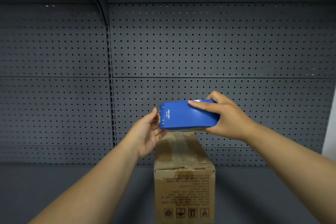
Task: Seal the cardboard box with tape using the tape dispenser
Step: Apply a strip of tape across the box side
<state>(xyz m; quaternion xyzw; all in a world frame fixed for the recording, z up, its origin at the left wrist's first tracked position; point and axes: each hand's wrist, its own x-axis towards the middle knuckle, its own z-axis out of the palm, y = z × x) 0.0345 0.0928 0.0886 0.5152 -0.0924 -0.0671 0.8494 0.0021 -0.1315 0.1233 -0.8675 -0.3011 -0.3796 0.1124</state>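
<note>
A blue tape dispenser [187,115] is held in the air above the far end of a brown cardboard box [183,174]. My right hand [224,118] grips the dispenser's right end, fingers over its top. My left hand [150,129] touches the dispenser's left end at the blade edge, fingers pinched there; whether tape is between them is hidden. The box stands lengthwise on the shelf with its top flaps closed, and an old tape strip runs along the centre seam.
The box rests on a dark grey shelf [72,187]. A grey pegboard back wall [200,51] stands right behind it. A vertical upright [111,96] divides the wall at the left, and another shelf hangs overhead.
</note>
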